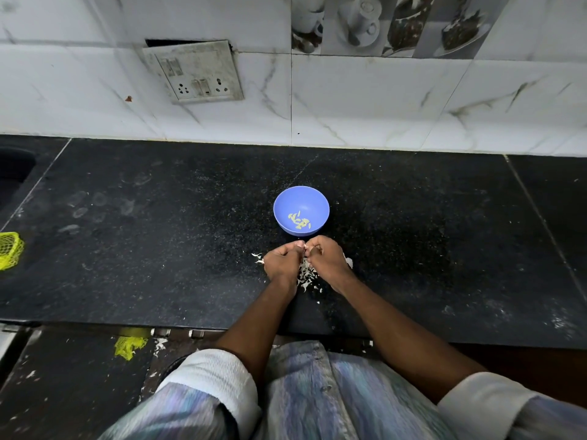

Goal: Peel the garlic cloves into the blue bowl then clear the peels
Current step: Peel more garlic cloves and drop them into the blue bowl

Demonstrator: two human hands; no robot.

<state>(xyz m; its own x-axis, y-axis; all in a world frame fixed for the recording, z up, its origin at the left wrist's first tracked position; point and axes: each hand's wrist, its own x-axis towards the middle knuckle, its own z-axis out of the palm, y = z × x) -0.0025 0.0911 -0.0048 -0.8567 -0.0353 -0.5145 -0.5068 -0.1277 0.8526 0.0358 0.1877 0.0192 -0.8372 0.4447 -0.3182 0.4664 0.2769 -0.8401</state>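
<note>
A blue bowl (pixel 301 198) stands on the black counter with several pale peeled garlic cloves (pixel 299 221) lying in it. Just in front of the bowl my left hand (pixel 281 261) and my right hand (pixel 327 257) meet with curled fingers. Between their fingertips they pinch a small white garlic clove (pixel 305 246), mostly hidden by the fingers. Under and between the hands lies a pile of white garlic peels (pixel 306 276), with a few stray flakes at the left and right of the hands.
The black stone counter (pixel 158 233) runs wall to wall, with a tiled wall and a socket plate (pixel 193 71) behind. Yellow mesh netting (pixel 9 250) lies at the counter's left edge, another piece (pixel 130 342) on the floor below. A sink opening (pixel 12 168) shows far left.
</note>
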